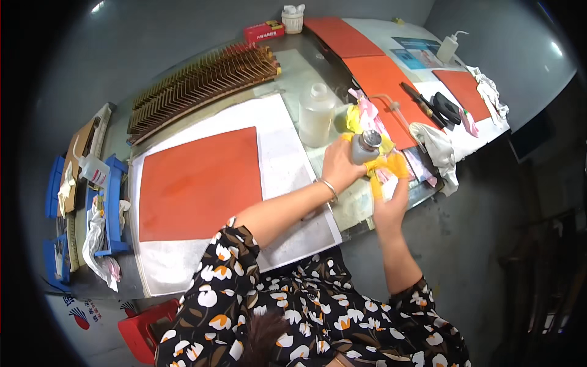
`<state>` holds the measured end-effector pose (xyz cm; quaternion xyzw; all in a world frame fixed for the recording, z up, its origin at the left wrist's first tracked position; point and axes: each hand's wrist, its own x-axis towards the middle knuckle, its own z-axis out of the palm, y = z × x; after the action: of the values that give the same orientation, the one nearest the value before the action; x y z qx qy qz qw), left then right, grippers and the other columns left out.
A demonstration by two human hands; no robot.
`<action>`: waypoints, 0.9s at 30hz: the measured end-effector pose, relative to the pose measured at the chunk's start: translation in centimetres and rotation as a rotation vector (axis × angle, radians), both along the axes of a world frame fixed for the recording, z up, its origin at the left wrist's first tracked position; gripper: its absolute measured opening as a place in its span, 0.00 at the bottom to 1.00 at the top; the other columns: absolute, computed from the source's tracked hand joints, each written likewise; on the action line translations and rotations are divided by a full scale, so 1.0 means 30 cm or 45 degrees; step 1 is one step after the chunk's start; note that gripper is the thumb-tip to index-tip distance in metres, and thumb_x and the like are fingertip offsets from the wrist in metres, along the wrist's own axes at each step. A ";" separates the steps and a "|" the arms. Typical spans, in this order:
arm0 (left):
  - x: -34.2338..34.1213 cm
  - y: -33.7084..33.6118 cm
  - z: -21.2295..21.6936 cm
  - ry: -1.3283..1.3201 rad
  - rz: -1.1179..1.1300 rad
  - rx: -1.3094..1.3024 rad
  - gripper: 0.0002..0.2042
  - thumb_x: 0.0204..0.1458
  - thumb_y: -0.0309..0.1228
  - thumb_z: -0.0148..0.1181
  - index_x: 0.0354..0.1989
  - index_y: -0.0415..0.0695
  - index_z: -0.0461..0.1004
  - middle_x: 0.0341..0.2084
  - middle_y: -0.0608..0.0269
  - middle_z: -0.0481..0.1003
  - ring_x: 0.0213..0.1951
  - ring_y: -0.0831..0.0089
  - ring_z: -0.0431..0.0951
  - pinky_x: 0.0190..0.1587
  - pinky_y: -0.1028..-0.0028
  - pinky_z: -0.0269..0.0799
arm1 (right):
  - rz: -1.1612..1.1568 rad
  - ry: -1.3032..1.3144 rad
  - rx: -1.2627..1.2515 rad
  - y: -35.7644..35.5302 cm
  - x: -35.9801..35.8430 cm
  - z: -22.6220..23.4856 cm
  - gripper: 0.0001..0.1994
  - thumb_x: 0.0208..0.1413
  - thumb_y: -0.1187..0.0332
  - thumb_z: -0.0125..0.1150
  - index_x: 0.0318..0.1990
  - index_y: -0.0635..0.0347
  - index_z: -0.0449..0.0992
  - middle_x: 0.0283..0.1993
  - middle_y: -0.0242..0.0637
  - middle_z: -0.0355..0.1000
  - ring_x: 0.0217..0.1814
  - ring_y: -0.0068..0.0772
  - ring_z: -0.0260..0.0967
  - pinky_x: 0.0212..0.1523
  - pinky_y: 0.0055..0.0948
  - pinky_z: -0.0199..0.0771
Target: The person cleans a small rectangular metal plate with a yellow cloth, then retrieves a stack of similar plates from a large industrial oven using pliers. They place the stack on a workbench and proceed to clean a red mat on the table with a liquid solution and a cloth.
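My left hand (340, 166) is closed around a small grey bottle (362, 151) with a shiny metal cap, held upright over the table's right half. Just to its right, my right hand (391, 207) grips a yellow cloth (396, 164), which bunches up against the bottle's side. Some white and pink material shows between the right fingers. Behind the hands lies a crumpled heap of pink and yellow cloths (365, 111). A large translucent bottle (316, 119), partly filled, stands beyond my left hand.
An orange-red mat (202, 186) lies on white paper at left. Behind it stands a long slotted rack (205, 88). Blue trays (113, 205) with rags are at far left. To the right are more orange mats (382, 79), a black-handled tool (422, 104) and a white rag (437, 144).
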<state>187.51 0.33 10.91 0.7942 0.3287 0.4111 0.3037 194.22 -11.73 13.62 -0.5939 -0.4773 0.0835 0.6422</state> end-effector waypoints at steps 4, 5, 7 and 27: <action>-0.012 -0.005 -0.002 0.000 -0.053 -0.024 0.28 0.31 0.32 0.65 0.44 0.36 0.63 0.39 0.46 0.67 0.43 0.50 0.68 0.46 0.62 0.65 | 0.232 0.239 -0.036 0.132 0.096 0.063 0.27 0.46 0.78 0.59 0.56 0.70 0.59 0.53 0.41 0.62 0.52 0.29 0.62 0.51 0.26 0.63; 0.001 -0.003 0.003 -0.011 -0.067 0.001 0.29 0.31 0.32 0.65 0.45 0.36 0.63 0.40 0.46 0.67 0.44 0.50 0.68 0.46 0.63 0.65 | 0.293 0.247 -0.079 0.159 0.116 0.038 0.26 0.45 0.78 0.60 0.54 0.69 0.61 0.50 0.39 0.64 0.51 0.28 0.63 0.51 0.25 0.63; -0.011 -0.010 0.036 0.006 -0.097 -0.129 0.31 0.30 0.29 0.65 0.48 0.36 0.61 0.42 0.45 0.67 0.46 0.51 0.67 0.49 0.64 0.64 | 0.382 0.364 -0.105 0.207 0.120 -0.012 0.24 0.43 0.76 0.62 0.51 0.67 0.67 0.45 0.36 0.69 0.49 0.25 0.64 0.49 0.24 0.64; -0.002 -0.020 -0.007 0.162 0.085 0.176 0.28 0.29 0.33 0.66 0.42 0.37 0.64 0.38 0.51 0.68 0.42 0.58 0.68 0.44 0.64 0.58 | 0.430 0.608 -0.035 0.180 0.108 -0.003 0.24 0.42 0.81 0.59 0.52 0.68 0.65 0.45 0.35 0.67 0.45 0.25 0.66 0.46 0.23 0.67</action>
<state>187.45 -0.27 10.71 0.8265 0.3444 0.3913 0.2127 197.46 -6.34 13.53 -0.4783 -0.4036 0.3329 0.7054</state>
